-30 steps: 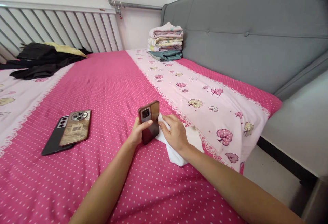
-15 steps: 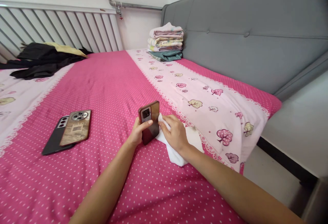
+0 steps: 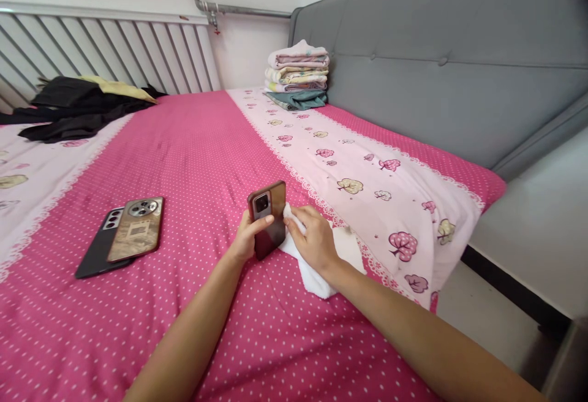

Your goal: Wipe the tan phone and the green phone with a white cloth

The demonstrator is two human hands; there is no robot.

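Observation:
A brown-cased phone (image 3: pixel 271 230) stands tilted above the bed, its back with the camera block turned toward me. My left hand (image 3: pixel 248 236) is closed around its left edge, the thumb lying across the back. At the phone's right edge my right hand (image 3: pixel 312 236) pinches a bunched corner of a white cloth (image 3: pixel 316 282), which touches the phone there. The remainder of the cloth spreads over the bed beneath my right hand and wrist. The fingers behind the phone are hidden.
Left of my hands, a phone with a marbled case (image 3: pixel 136 230) overlaps a black phone (image 3: pixel 98 252) on the pink dotted bedsheet (image 3: pixel 184 151). Folded cloths (image 3: pixel 298 74) are stacked against the grey headboard (image 3: pixel 436 53). Dark clothes (image 3: pixel 78 108) lie near the radiator (image 3: pixel 114 46).

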